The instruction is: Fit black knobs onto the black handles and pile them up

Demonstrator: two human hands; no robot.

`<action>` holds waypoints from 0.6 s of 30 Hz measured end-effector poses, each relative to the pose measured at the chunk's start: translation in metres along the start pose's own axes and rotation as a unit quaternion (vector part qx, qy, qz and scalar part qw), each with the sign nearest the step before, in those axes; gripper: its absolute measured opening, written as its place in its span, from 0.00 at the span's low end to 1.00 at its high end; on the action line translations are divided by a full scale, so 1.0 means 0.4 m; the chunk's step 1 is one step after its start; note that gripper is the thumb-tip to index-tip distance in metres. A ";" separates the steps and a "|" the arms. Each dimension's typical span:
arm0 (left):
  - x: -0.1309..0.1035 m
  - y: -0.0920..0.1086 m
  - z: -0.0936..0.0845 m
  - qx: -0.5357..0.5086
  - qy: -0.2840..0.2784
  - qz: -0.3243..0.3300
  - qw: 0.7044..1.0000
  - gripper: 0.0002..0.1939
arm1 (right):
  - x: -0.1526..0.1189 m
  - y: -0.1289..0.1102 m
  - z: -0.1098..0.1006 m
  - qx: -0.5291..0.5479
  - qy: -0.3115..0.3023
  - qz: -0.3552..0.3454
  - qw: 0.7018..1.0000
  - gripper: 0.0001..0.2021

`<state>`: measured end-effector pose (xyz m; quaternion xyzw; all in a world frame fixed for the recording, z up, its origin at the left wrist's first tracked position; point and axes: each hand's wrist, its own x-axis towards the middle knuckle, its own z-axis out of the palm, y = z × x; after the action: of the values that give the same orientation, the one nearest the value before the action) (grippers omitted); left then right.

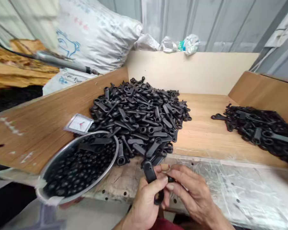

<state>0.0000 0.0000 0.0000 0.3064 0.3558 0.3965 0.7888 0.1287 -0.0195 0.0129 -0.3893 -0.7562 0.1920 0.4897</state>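
My left hand (147,198) is wrapped round a black lever-shaped part (149,171) with a rounded upper end and a ring at its lower end. Between the thumb and fingers of my right hand (192,191) is a small black piece (171,179), held against the side of the lever part; its exact shape is hidden. One fingertip wears a tan covering (165,167). Just beyond my hands rises a large heap of similar black lever parts (136,118). To the left stands a metal bowl (116,143) of small round black pieces (72,172), with a few lever parts on top.
A second pile of black parts (256,134) lies at the right. Wooden side boards (50,111) and a pale back board (194,72) enclose the bench. A small square card (79,124) rests by the bowl. A metal tool (62,62) and a white sack (98,32) are behind left.
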 end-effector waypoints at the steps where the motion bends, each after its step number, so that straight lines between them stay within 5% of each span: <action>1: 0.006 -0.005 0.006 0.007 -0.008 0.013 1.000 0.17 | -0.010 0.004 -0.014 -0.019 0.031 0.017 0.999 0.10; 6: 0.029 -0.038 0.020 0.107 -0.042 0.064 0.991 0.16 | -0.043 0.011 -0.055 0.121 0.108 0.134 0.978 0.07; 9: 0.032 -0.061 0.011 0.219 -0.033 0.080 0.972 0.18 | -0.050 0.015 -0.049 0.322 0.130 0.203 0.916 0.07; 12: 0.029 -0.073 0.002 0.339 0.008 0.127 0.932 0.18 | -0.060 0.032 -0.030 0.399 0.188 0.252 0.861 0.07; 18: 0.035 -0.051 0.015 0.466 0.006 0.231 0.854 0.14 | -0.072 0.052 0.003 0.459 0.198 0.276 0.821 0.07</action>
<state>0.0193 0.0005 -0.0167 0.7089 0.4226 0.3575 0.4371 0.1423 -0.0288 -0.0185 -0.3416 -0.3280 0.5627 0.6776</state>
